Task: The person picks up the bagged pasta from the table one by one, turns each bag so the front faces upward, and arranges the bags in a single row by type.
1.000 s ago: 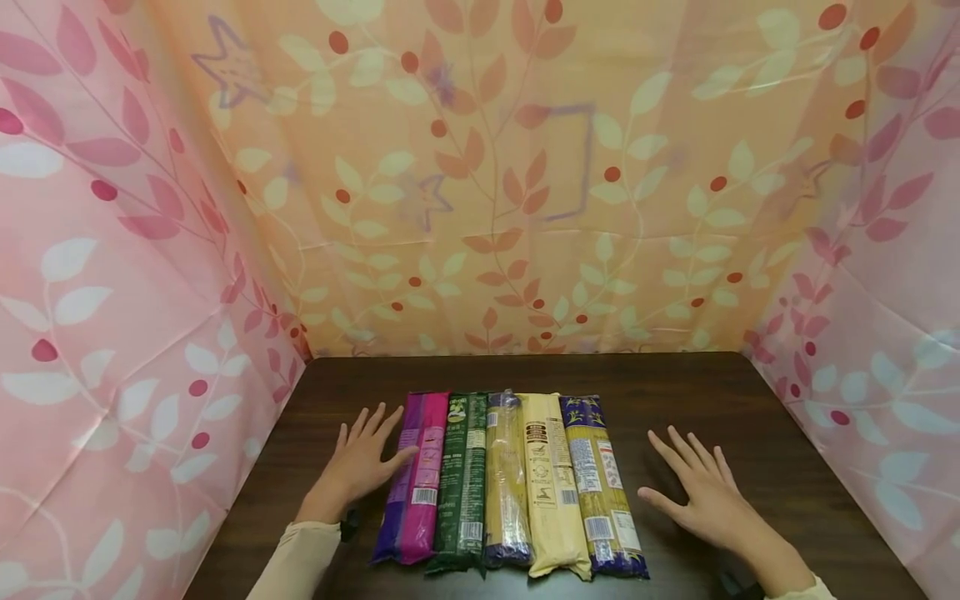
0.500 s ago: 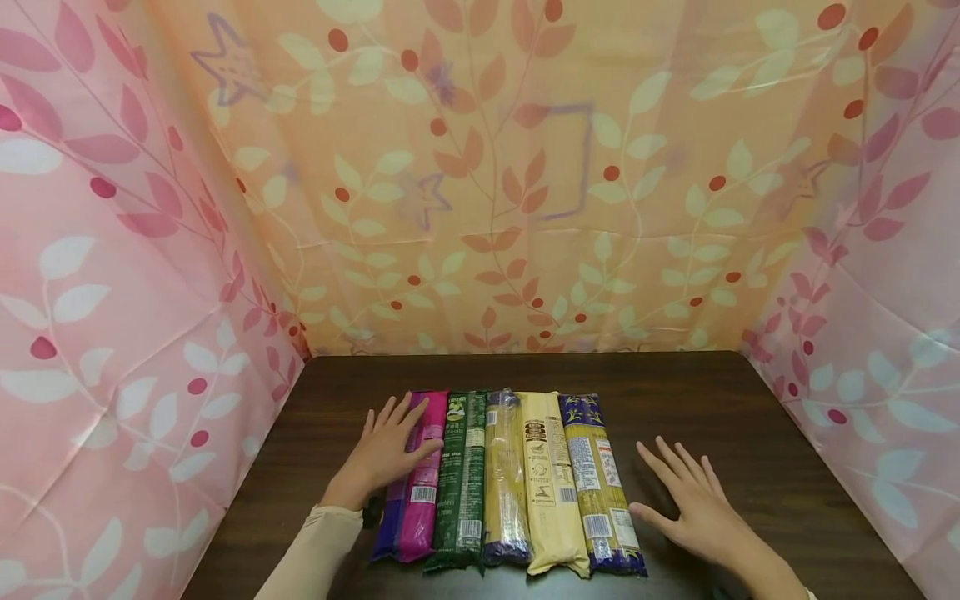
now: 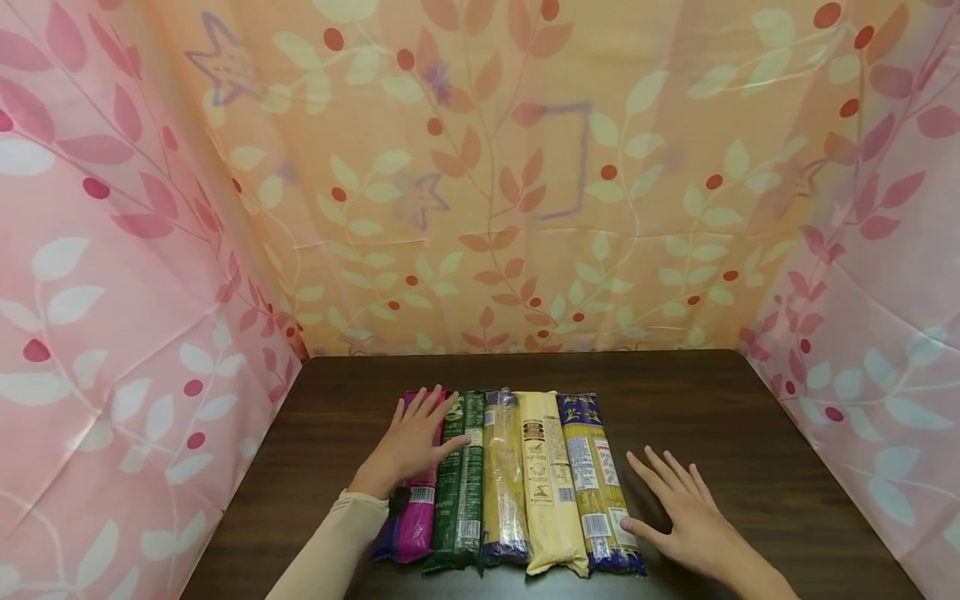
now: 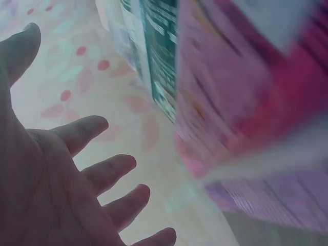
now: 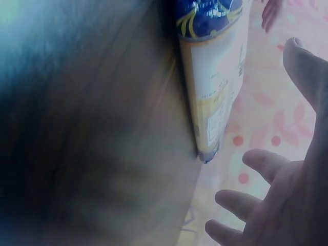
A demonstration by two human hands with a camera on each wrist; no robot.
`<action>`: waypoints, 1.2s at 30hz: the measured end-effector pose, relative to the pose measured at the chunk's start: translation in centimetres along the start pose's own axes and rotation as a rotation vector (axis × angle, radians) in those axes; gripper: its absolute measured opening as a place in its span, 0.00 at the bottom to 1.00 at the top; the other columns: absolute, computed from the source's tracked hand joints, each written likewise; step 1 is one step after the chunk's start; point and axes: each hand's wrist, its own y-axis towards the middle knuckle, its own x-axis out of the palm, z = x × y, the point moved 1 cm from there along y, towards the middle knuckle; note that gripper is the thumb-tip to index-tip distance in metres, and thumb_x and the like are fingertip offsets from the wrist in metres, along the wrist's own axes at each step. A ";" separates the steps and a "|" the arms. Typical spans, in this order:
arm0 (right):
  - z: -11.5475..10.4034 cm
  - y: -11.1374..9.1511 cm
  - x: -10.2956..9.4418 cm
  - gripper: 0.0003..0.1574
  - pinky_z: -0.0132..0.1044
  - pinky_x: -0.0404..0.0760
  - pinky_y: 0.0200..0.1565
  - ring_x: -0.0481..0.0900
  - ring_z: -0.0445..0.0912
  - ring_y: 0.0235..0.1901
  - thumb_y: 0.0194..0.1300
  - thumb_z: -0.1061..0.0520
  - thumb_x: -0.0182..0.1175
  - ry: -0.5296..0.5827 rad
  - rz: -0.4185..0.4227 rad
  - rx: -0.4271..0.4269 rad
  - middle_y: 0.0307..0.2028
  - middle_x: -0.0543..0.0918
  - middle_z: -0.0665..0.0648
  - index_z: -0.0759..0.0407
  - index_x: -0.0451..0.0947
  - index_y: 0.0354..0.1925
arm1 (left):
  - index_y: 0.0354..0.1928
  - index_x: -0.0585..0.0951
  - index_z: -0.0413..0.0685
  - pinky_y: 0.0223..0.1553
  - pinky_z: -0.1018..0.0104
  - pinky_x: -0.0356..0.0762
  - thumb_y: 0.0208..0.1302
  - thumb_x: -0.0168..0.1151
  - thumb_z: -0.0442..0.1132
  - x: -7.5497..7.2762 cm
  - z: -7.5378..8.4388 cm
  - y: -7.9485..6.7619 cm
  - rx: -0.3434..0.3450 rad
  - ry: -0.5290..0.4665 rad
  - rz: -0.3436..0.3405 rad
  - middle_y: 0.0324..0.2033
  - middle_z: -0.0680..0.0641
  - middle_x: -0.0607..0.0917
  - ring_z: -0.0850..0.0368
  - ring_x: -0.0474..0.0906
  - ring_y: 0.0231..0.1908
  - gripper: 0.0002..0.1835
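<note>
Several long spaghetti packets lie side by side on the table. From left to right come a pink-and-purple packet (image 3: 418, 525), a green packet (image 3: 459, 500), a clear packet (image 3: 504, 475), a cream packet (image 3: 551, 492) and a blue-and-yellow packet (image 3: 600, 492). My left hand (image 3: 408, 450), fingers spread, hovers over the pink and green packets and hides part of them. In the left wrist view a gap separates that hand from the pink packet (image 4: 230, 92). Fingers spread, my right hand (image 3: 690, 517) is just right of the blue-and-yellow packet, its thumb overlapping the packet's edge.
The dark wooden table (image 3: 697, 392) extends behind and to both sides of the packets. An orange leaf-patterned curtain (image 3: 487, 208) hangs at its back edge. Pink patterned curtains flank it on the left (image 3: 127, 333) and right (image 3: 885, 333).
My left hand has moved right, from the pink packet's left edge to over the pink and green packets. My right hand has shifted left, closer to the blue-and-yellow packet. The packets stay put.
</note>
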 end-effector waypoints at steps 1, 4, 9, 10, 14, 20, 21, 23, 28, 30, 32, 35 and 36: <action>-0.2 -0.1 0.0 0.56 0.77 0.38 0.75 0.55 0.77 0.77 0.67 0.30 0.71 0.003 0.003 -0.006 0.81 0.61 0.70 0.46 0.63 0.83 | 0.86 0.59 0.59 0.80 0.29 0.36 0.74 0.56 0.73 0.0 0.3 0.2 0.006 -0.001 -0.001 0.85 0.41 0.53 0.35 0.43 0.84 0.48; -0.5 -0.3 0.1 0.58 0.79 0.42 0.74 0.56 0.77 0.77 0.66 0.29 0.72 0.013 0.001 -0.021 0.80 0.62 0.70 0.46 0.63 0.83 | 0.86 0.60 0.58 0.80 0.30 0.38 0.75 0.57 0.72 0.2 1.1 0.7 0.028 0.012 -0.009 0.86 0.42 0.53 0.36 0.43 0.84 0.47; -1.0 -0.6 0.3 0.60 0.81 0.48 0.71 0.58 0.77 0.76 0.63 0.28 0.74 0.028 0.004 -0.042 0.80 0.64 0.70 0.47 0.64 0.83 | 0.87 0.57 0.59 0.80 0.30 0.38 0.76 0.55 0.72 0.7 2.7 1.8 0.068 0.019 -0.040 0.86 0.44 0.50 0.38 0.41 0.85 0.47; -1.1 -0.7 0.3 0.60 0.81 0.49 0.71 0.58 0.76 0.76 0.63 0.28 0.74 0.027 0.005 -0.044 0.79 0.64 0.70 0.47 0.64 0.83 | 0.87 0.57 0.60 0.80 0.31 0.38 0.76 0.54 0.73 0.8 3.0 2.1 0.076 0.023 -0.047 0.86 0.45 0.50 0.39 0.41 0.85 0.47; -1.3 -0.8 0.5 0.61 0.81 0.53 0.69 0.59 0.76 0.76 0.61 0.27 0.74 0.024 0.000 -0.059 0.79 0.65 0.69 0.49 0.65 0.82 | 0.87 0.56 0.61 0.80 0.31 0.39 0.76 0.53 0.74 1.1 4.2 3.0 0.114 0.039 -0.058 0.86 0.45 0.51 0.39 0.42 0.85 0.47; -1.4 -1.1 0.9 0.64 0.81 0.57 0.67 0.59 0.76 0.76 0.59 0.26 0.75 0.051 -0.039 -0.062 0.79 0.65 0.69 0.49 0.65 0.82 | 0.87 0.57 0.61 0.80 0.31 0.41 0.76 0.56 0.71 1.1 6.1 4.5 0.151 0.061 -0.066 0.86 0.44 0.53 0.39 0.44 0.85 0.46; -1.5 -1.1 0.9 0.64 0.82 0.57 0.66 0.59 0.76 0.76 0.58 0.25 0.75 0.058 -0.047 -0.058 0.79 0.65 0.68 0.48 0.65 0.83 | 0.87 0.57 0.62 0.80 0.31 0.41 0.76 0.56 0.71 1.1 6.4 4.7 0.154 0.068 -0.069 0.86 0.44 0.53 0.40 0.44 0.85 0.46; -1.6 -1.2 0.9 0.65 0.82 0.57 0.66 0.59 0.76 0.76 0.58 0.25 0.76 0.074 -0.060 -0.051 0.79 0.65 0.68 0.47 0.64 0.83 | 0.87 0.58 0.64 0.81 0.32 0.42 0.76 0.55 0.72 1.2 6.9 5.3 0.158 0.082 -0.077 0.85 0.45 0.54 0.41 0.45 0.85 0.45; -1.7 -1.4 1.1 0.67 0.82 0.58 0.66 0.60 0.74 0.77 0.56 0.23 0.75 0.086 -0.088 -0.043 0.80 0.65 0.67 0.46 0.63 0.83 | 0.87 0.56 0.65 0.82 0.36 0.41 0.75 0.52 0.74 1.6 8.2 6.7 0.170 0.110 -0.118 0.86 0.48 0.53 0.45 0.44 0.85 0.46; -1.6 -1.4 1.2 0.68 0.81 0.59 0.66 0.61 0.74 0.76 0.55 0.21 0.75 0.076 -0.091 -0.043 0.80 0.66 0.66 0.46 0.63 0.83 | 0.87 0.56 0.64 0.82 0.37 0.41 0.76 0.52 0.74 1.8 8.8 7.2 0.178 0.122 -0.133 0.86 0.48 0.53 0.46 0.44 0.85 0.46; -1.6 -1.4 1.4 0.69 0.80 0.61 0.66 0.62 0.74 0.76 0.54 0.20 0.75 0.064 -0.086 -0.053 0.79 0.66 0.66 0.47 0.64 0.83 | 0.87 0.56 0.64 0.82 0.38 0.41 0.76 0.52 0.73 2.0 9.3 7.7 0.185 0.131 -0.145 0.86 0.47 0.54 0.46 0.45 0.85 0.46; -1.6 -1.5 1.5 0.71 0.80 0.63 0.65 0.64 0.75 0.75 0.53 0.19 0.75 0.043 -0.078 -0.068 0.79 0.67 0.66 0.48 0.63 0.84 | 0.87 0.56 0.64 0.83 0.40 0.41 0.77 0.50 0.73 2.4 10.0 8.4 0.193 0.146 -0.169 0.86 0.47 0.54 0.47 0.45 0.85 0.45; -1.6 -1.5 1.6 0.72 0.80 0.63 0.65 0.64 0.75 0.74 0.52 0.19 0.75 0.036 -0.078 -0.073 0.79 0.67 0.67 0.48 0.62 0.84 | 0.87 0.56 0.63 0.83 0.40 0.41 0.77 0.50 0.73 2.6 10.2 8.6 0.196 0.147 -0.176 0.86 0.47 0.54 0.47 0.45 0.85 0.45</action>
